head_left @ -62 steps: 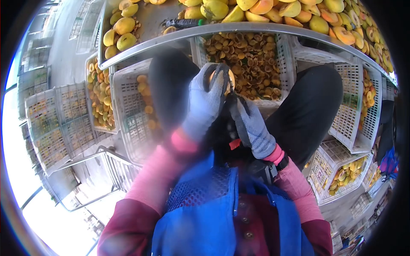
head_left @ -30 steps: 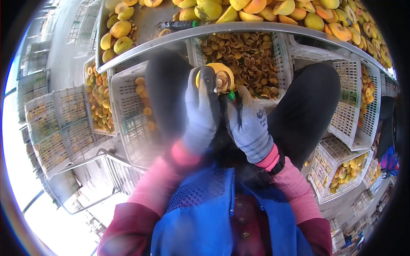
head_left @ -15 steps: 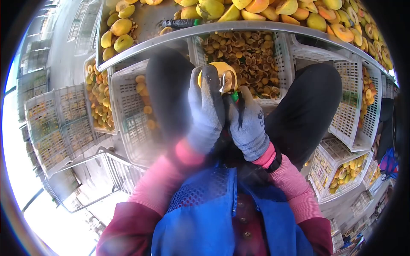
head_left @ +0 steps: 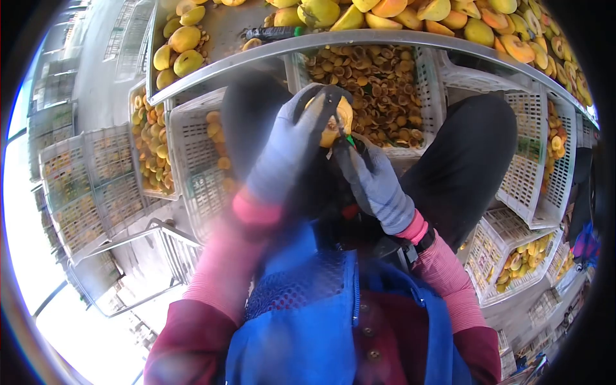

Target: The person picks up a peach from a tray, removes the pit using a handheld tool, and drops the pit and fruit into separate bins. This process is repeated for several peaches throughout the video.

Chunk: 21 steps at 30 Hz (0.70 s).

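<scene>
My left hand [head_left: 287, 138], in a grey glove with dark fingertips, grips a halved yellow peach [head_left: 341, 122], cut side turned to the right. My right hand [head_left: 380, 186], gloved alike, is closed round a small pitting knife [head_left: 350, 139]. Only a bit of green and black of its handle shows; the blade is hidden at the peach. Both hands meet above my lap. Just beyond them, a white crate [head_left: 428, 96] between my knees holds many brown peach stones [head_left: 366, 83].
A metal-edged table [head_left: 224, 63] in front bears many yellow peaches [head_left: 385, 13] and a black object with a green end [head_left: 273, 32]. White crates with peaches stand at left [head_left: 176, 138] and right [head_left: 523, 157]. A metal frame [head_left: 138, 269] lies lower left.
My left hand has tilted and turned the peach so its cut side faces more to the right. My right hand and the knife have shifted slightly down.
</scene>
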{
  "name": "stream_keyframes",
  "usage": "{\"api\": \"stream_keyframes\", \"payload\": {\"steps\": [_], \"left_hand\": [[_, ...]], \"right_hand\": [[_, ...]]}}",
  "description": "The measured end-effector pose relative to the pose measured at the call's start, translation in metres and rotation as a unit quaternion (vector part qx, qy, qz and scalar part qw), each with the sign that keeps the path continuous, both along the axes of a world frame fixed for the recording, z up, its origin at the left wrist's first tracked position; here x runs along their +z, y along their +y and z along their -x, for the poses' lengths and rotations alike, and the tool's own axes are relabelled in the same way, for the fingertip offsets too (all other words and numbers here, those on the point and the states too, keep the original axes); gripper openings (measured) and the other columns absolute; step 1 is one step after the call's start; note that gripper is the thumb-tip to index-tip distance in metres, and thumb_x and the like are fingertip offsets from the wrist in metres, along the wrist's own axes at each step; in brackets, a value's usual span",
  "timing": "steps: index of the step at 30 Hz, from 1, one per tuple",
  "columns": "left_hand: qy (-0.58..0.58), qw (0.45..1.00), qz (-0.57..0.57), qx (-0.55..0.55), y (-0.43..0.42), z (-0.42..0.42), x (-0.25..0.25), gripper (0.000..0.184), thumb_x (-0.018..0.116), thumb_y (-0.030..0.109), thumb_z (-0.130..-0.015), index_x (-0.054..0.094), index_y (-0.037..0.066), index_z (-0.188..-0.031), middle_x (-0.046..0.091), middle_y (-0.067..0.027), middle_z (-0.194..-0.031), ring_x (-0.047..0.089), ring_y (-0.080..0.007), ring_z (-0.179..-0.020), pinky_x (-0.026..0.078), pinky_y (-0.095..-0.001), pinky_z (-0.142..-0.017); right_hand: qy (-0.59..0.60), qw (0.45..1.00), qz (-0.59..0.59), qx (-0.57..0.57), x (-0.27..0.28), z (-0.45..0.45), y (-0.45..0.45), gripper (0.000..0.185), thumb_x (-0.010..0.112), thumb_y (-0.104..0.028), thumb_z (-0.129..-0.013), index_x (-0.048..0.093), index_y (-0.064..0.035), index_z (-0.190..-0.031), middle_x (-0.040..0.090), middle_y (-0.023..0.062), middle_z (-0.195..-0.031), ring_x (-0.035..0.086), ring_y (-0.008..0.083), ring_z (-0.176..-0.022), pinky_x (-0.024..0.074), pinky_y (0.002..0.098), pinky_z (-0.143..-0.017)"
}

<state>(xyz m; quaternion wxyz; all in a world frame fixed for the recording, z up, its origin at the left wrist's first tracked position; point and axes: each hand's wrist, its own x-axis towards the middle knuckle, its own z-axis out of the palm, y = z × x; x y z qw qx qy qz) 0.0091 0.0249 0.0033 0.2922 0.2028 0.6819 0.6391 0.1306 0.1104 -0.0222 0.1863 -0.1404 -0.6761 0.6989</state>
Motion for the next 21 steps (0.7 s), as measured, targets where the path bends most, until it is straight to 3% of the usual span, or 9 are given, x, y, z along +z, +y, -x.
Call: {"api": "stream_keyframes", "payload": {"steps": [2, 4, 5, 7, 9, 12, 14, 15, 21], "left_hand": [[0.013, 1.000, -0.007, 0.014, 0.006, -0.008, 0.007, 0.024, 0.053, 0.012, -0.091, 0.057, -0.004, -0.108, 0.062, -0.0099, -0.090, 0.060, -0.0134, -0.082, 0.050, -0.0277, -0.072], [0.130, 0.991, 0.001, 0.023, 0.010, -0.012, 0.003, 0.023, 0.053, 0.012, -0.090, 0.058, -0.003, -0.106, 0.063, -0.0082, -0.088, 0.059, -0.0108, -0.078, 0.049, -0.0251, -0.071], [0.109, 0.994, 0.009, 0.021, 0.010, -0.013, -0.001, 0.023, 0.053, 0.012, -0.090, 0.059, -0.003, -0.105, 0.063, -0.0080, -0.087, 0.058, -0.0107, -0.078, 0.049, -0.0250, -0.071], [0.055, 0.998, 0.003, 0.014, 0.012, -0.014, -0.004, 0.022, 0.054, 0.014, -0.090, 0.060, -0.003, -0.103, 0.063, -0.0075, -0.087, 0.057, -0.0104, -0.080, 0.047, -0.0245, -0.073], [0.108, 0.994, -0.024, 0.012, 0.010, -0.019, -0.008, 0.023, 0.054, 0.016, -0.091, 0.061, -0.002, -0.103, 0.063, -0.0068, -0.087, 0.056, -0.0103, -0.080, 0.046, -0.0239, -0.074], [0.106, 0.992, -0.047, 0.045, 0.010, -0.022, -0.014, 0.027, 0.054, 0.023, -0.093, 0.062, -0.002, -0.100, 0.063, -0.0054, -0.086, 0.056, -0.0104, -0.080, 0.045, -0.0230, -0.073], [-0.151, 0.983, -0.072, 0.075, 0.011, -0.024, -0.008, 0.029, 0.054, 0.025, -0.093, 0.063, -0.002, -0.099, 0.063, -0.0055, -0.086, 0.057, -0.0105, -0.079, 0.045, -0.0234, -0.072], [-0.196, 0.969, -0.100, 0.115, 0.014, -0.028, -0.010, 0.032, 0.054, 0.028, -0.093, 0.064, -0.001, -0.098, 0.063, -0.0058, -0.085, 0.057, -0.0107, -0.077, 0.046, -0.0236, -0.071], [-0.238, 0.948, -0.106, 0.184, 0.005, -0.028, -0.012, 0.032, 0.055, 0.029, -0.093, 0.064, -0.001, -0.097, 0.063, -0.0053, -0.084, 0.057, -0.0111, -0.075, 0.046, -0.0238, -0.070]], "right_hand": [[-0.079, 0.956, 0.268, 0.085, 0.016, -0.005, 0.003, 0.025, 0.051, -0.032, -0.095, 0.053, -0.0070, -0.094, 0.050, 0.0022, -0.067, 0.047, 0.0165, -0.049, 0.0368, 0.0279, -0.045], [-0.161, 0.838, 0.500, 0.151, 0.030, -0.009, 0.015, 0.030, 0.047, -0.039, -0.096, 0.053, -0.0099, -0.091, 0.043, -0.0032, -0.061, 0.039, 0.0081, -0.044, 0.0298, 0.0223, -0.039], [-0.192, 0.754, 0.600, 0.187, 0.032, -0.010, 0.021, 0.033, 0.046, -0.043, -0.096, 0.053, -0.0113, -0.090, 0.039, -0.0055, -0.058, 0.034, 0.0044, -0.042, 0.0260, 0.0198, -0.037], [-0.145, 0.666, 0.694, 0.231, 0.023, -0.012, 0.023, 0.037, 0.043, -0.047, -0.096, 0.053, -0.0122, -0.088, 0.035, -0.0056, -0.055, 0.030, 0.0050, -0.040, 0.0244, 0.0204, -0.036], [-0.098, 0.572, 0.769, 0.268, 0.007, -0.016, 0.018, 0.043, 0.038, -0.051, -0.096, 0.056, -0.0127, -0.091, 0.034, -0.0049, -0.056, 0.029, 0.0068, -0.040, 0.0262, 0.0213, -0.036], [-0.012, 0.502, 0.803, 0.322, -0.006, -0.013, 0.012, 0.047, 0.033, -0.052, -0.097, 0.058, -0.0121, -0.094, 0.037, -0.0040, -0.058, 0.032, 0.0079, -0.042, 0.0280, 0.0220, -0.036], [-0.019, 0.509, 0.811, 0.287, -0.005, -0.012, 0.008, 0.044, 0.036, -0.049, -0.097, 0.054, -0.0101, -0.088, 0.038, -0.0035, -0.055, 0.035, 0.0065, -0.039, 0.0309, 0.0203, -0.031], [-0.022, 0.513, 0.814, 0.271, -0.004, -0.012, 0.006, 0.043, 0.037, -0.047, -0.097, 0.053, -0.0091, -0.085, 0.039, -0.0032, -0.054, 0.037, 0.0058, -0.037, 0.0323, 0.0194, -0.029], [-0.007, 0.460, 0.840, 0.288, -0.012, -0.006, -0.006, 0.046, 0.036, -0.047, -0.097, 0.057, -0.0066, -0.093, 0.042, -0.0021, -0.058, 0.039, 0.0053, -0.040, 0.0337, 0.0181, -0.030]]}}
